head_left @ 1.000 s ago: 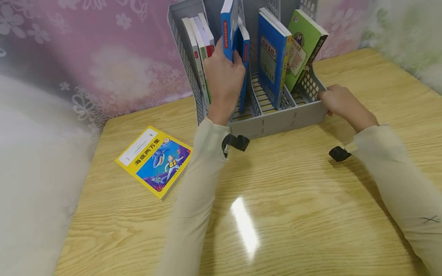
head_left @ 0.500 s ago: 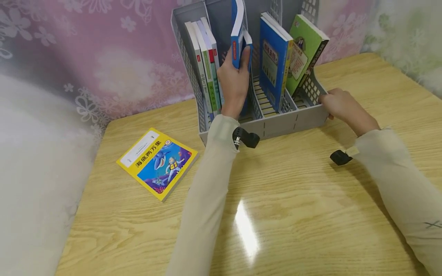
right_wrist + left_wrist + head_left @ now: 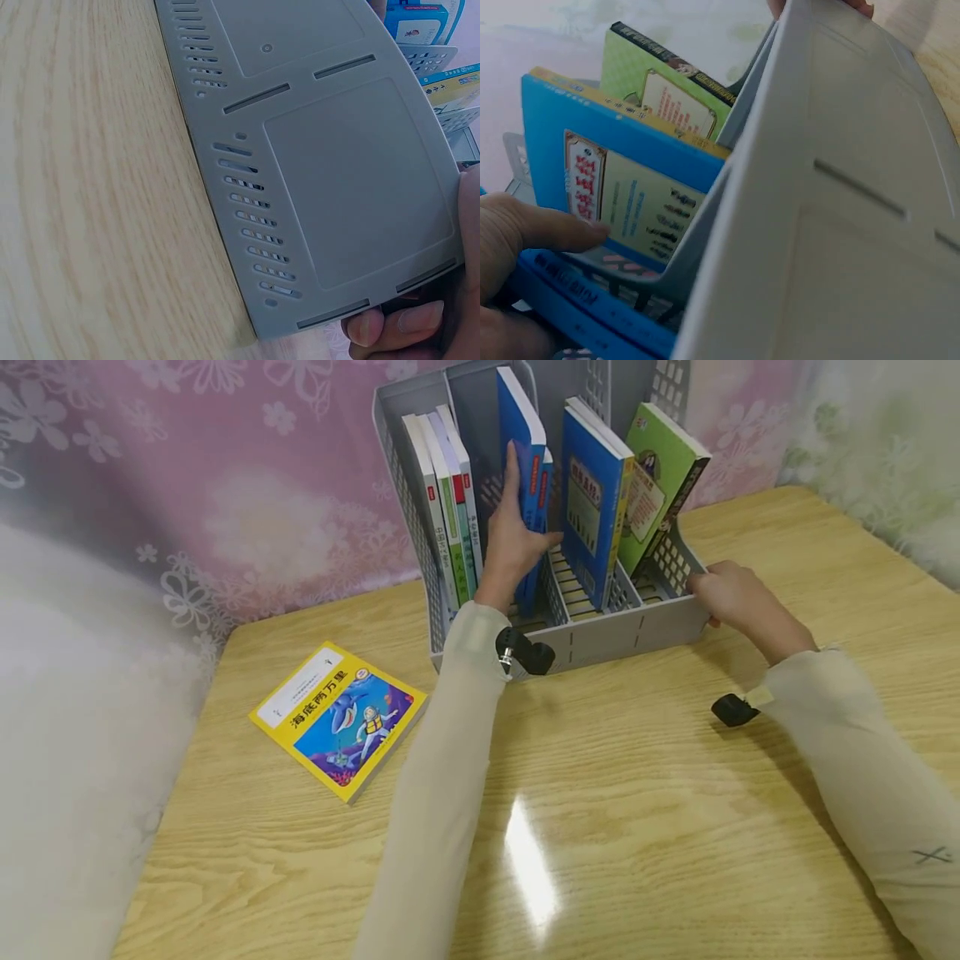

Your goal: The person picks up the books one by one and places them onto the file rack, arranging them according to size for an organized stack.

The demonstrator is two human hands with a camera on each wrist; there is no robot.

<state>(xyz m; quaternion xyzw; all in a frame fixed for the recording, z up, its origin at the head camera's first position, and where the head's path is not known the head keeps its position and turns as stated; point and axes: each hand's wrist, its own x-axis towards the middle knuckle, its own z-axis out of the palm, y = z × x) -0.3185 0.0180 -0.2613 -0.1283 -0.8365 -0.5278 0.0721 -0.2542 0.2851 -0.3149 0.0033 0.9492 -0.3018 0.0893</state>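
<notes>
My left hand [image 3: 513, 550] lies against two blue books [image 3: 519, 427] standing in the second compartment of a grey book rack [image 3: 603, 633]. Its index finger points straight up along the near cover, and the thumb sticks out to the right past the spines. In the left wrist view the extended thumb [image 3: 562, 229] overlaps the cover of another blue book [image 3: 607, 165] beyond. My right hand [image 3: 731, 597] grips the rack's front right corner. In the right wrist view its fingertips [image 3: 416, 319] curl round the edge of the rack's front wall [image 3: 360, 180].
Several white-spined books [image 3: 442, 510] fill the left compartment. A blue-and-yellow book [image 3: 596, 502] and a leaning green book [image 3: 660, 477] occupy those to the right. A yellow book [image 3: 337, 722] lies flat on the wooden table [image 3: 615, 793], left of my left forearm.
The raised blue book has come down beside the other blue one, its spine now facing me. My left hand's fingers have loosened from it and straightened. The right hand keeps its grip.
</notes>
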